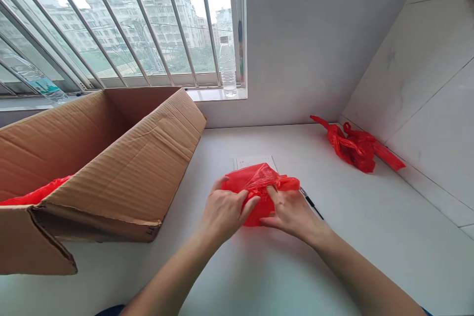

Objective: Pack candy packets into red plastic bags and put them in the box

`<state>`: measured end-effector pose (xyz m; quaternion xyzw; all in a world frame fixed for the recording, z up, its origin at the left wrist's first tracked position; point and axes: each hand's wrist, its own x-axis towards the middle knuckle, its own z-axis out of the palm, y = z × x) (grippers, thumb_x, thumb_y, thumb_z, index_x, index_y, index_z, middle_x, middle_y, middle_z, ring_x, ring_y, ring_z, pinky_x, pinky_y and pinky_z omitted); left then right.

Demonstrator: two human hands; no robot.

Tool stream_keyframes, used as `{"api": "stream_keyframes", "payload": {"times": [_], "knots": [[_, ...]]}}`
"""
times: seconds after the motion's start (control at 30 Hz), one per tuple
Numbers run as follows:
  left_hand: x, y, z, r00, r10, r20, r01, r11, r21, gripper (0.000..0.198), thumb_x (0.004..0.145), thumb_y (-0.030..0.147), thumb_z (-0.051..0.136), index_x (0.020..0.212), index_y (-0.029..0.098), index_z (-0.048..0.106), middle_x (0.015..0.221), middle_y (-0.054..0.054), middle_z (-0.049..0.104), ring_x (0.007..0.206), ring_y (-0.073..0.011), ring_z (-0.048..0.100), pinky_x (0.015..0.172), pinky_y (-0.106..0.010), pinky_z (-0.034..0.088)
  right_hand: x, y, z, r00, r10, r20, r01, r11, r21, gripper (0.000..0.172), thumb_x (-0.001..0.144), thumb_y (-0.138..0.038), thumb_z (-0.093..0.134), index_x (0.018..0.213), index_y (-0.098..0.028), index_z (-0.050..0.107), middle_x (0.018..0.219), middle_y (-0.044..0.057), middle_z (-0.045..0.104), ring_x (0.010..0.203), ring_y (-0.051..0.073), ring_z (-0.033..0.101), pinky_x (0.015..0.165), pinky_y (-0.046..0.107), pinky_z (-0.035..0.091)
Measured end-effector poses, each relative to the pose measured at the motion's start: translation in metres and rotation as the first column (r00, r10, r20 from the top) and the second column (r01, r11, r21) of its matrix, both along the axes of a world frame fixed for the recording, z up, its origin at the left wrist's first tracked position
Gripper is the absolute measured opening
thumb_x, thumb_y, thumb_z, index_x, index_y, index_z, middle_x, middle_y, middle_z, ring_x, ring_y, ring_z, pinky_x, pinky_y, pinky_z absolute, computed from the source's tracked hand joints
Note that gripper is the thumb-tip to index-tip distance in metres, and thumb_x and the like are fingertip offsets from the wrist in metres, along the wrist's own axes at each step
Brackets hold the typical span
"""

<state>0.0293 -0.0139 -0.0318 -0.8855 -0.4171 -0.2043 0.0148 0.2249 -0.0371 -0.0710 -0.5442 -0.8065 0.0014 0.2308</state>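
A thin red plastic bag [259, 177] is bunched up between my hands, above the white tabletop. My left hand [227, 207] grips its left side, the thumb lying across the front. On the other side my right hand [291, 207] has its fingers closed on the gathered plastic near the middle; some fingertips are hidden in the folds. Behind the bag, a white sheet or pad [255, 161] is partly covered. A black pen [312, 204] lies just right of the bag, its upper end by my right hand.
An open cardboard box [133, 168] stands at the left, with red plastic [40, 191] inside. Another crumpled red plastic bag [355, 145] lies at the back right by the tiled wall. A clear bottle [227, 66] stands on the sill of the barred window; another bottle [42, 84] leans further left.
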Motion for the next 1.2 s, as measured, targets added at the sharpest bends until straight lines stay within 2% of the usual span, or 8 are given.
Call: {"api": "stream_keyframes", "payload": {"times": [0.1, 0.2, 0.3, 0.47, 0.77, 0.9, 1.03, 1.2], "knots": [[-0.015, 0.015, -0.005, 0.972, 0.232, 0.023, -0.233, 0.966, 0.11, 0.054, 0.099, 0.042, 0.04, 0.051, 0.022, 0.054, 0.038, 0.004, 0.048, 0.037, -0.0117, 0.039, 0.1, -0.045, 0.036, 0.004, 0.002, 0.006, 0.993, -0.113, -0.033, 0.113, 0.994, 0.012, 0.039, 0.091, -0.061, 0.053, 0.095, -0.023, 0.063, 0.059, 0.001, 0.06, 0.057, 0.02, 0.058, 0.053, 0.031, 0.039], [-0.025, 0.021, -0.006, 0.956, 0.294, 0.017, -0.294, 0.948, 0.124, 0.048, 0.098, 0.041, 0.041, 0.057, 0.023, 0.059, 0.037, 0.004, 0.046, 0.038, -0.0133, 0.039, 0.095, -0.045, 0.037, 0.005, 0.003, 0.007, 0.97, -0.24, -0.03, 0.241, 0.966, 0.097, 0.043, 0.102, -0.048, 0.037, 0.076, -0.024, 0.061, 0.058, 0.001, 0.061, 0.052, 0.017, 0.056, 0.051, 0.029, 0.034], [-0.028, 0.017, -0.009, 0.957, 0.278, -0.087, -0.271, 0.959, 0.083, 0.017, 0.09, 0.035, 0.053, 0.09, 0.026, 0.068, 0.046, 0.004, 0.053, 0.044, -0.0162, 0.048, 0.094, -0.046, 0.036, 0.007, 0.002, -0.006, 0.956, -0.286, 0.061, 0.275, 0.952, 0.136, 0.026, 0.099, -0.042, 0.048, 0.096, -0.023, 0.066, 0.076, 0.005, 0.07, 0.047, 0.016, 0.054, 0.045, 0.03, 0.029], [-0.031, 0.013, -0.01, 0.948, 0.2, -0.247, -0.217, 0.975, -0.044, 0.058, 0.069, 0.011, 0.062, 0.124, 0.026, 0.055, 0.096, -0.006, 0.066, 0.08, -0.0242, 0.064, 0.103, -0.053, 0.031, 0.018, -0.002, -0.03, 0.958, -0.252, 0.138, 0.237, 0.964, 0.12, 0.055, 0.083, -0.041, 0.072, 0.131, -0.02, 0.055, 0.097, 0.015, 0.071, 0.063, 0.025, 0.064, 0.051, 0.035, 0.042], [-0.012, 0.001, 0.015, 0.999, -0.044, 0.016, 0.043, 0.997, 0.059, 0.057, 0.073, 0.011, 0.051, 0.126, 0.032, 0.06, 0.136, -0.007, 0.057, 0.115, -0.0277, 0.058, 0.115, -0.053, 0.022, 0.014, 0.007, 0.004, 0.982, -0.025, -0.185, 0.048, 0.992, 0.119, 0.026, 0.1, -0.019, 0.044, 0.118, -0.022, 0.062, 0.109, 0.007, 0.072, 0.098, 0.024, 0.067, 0.08, 0.036, 0.055], [-0.001, 0.003, 0.002, 0.983, -0.174, 0.064, 0.177, 0.984, -0.029, 0.035, 0.088, 0.017, 0.045, 0.111, 0.029, 0.069, 0.114, -0.003, 0.071, 0.098, -0.0214, 0.066, 0.113, -0.046, 0.03, 0.012, 0.015, -0.012, 0.967, -0.011, -0.254, 0.007, 1.0, -0.016, 0.022, 0.099, -0.021, 0.045, 0.112, -0.022, 0.062, 0.099, 0.006, 0.073, 0.087, 0.022, 0.07, 0.071, 0.033, 0.056], [0.0, 0.017, -0.019, 0.999, 0.039, 0.001, -0.039, 0.998, -0.047, 0.034, 0.1, 0.026, 0.039, 0.081, 0.023, 0.066, 0.071, -0.001, 0.07, 0.061, -0.016, 0.062, 0.09, -0.038, 0.044, 0.02, 0.022, -0.036, 0.985, -0.108, -0.138, 0.104, 0.994, -0.038, 0.02, 0.095, -0.037, 0.054, 0.107, -0.024, 0.065, 0.08, 0.005, 0.072, 0.071, 0.023, 0.069, 0.06, 0.033, 0.053], [-0.002, 0.024, -0.031, 0.971, 0.174, -0.166, -0.188, 0.979, -0.073, 0.023, 0.085, 0.04, 0.067, 0.097, 0.02, 0.061, 0.097, -0.008, 0.07, 0.071, -0.022, 0.065, 0.086, -0.041, 0.044, 0.025, 0.025, -0.049, 0.995, -0.072, -0.07, 0.071, 0.997, -0.016, 0.028, 0.089, -0.044, 0.061, 0.112, -0.029, 0.066, 0.084, 0.003, 0.073, 0.072, 0.022, 0.068, 0.065, 0.034, 0.053]]}}
